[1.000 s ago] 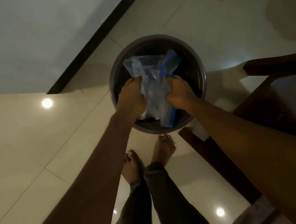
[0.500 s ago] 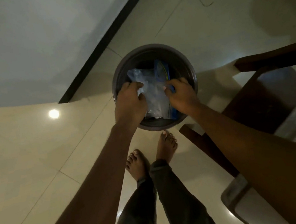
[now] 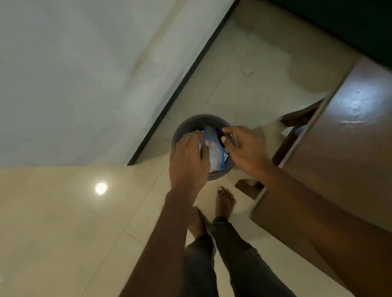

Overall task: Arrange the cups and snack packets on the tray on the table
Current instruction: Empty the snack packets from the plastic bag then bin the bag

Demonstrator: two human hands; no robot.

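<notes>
Left fingers (image 3: 188, 141) outstretched, touching plastic packet (image 3: 214, 157)

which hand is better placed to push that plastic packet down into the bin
Left, probably. The left hand lies on the plastic packet inside the bin, while the right hand hovers open by the right rim.
</notes>
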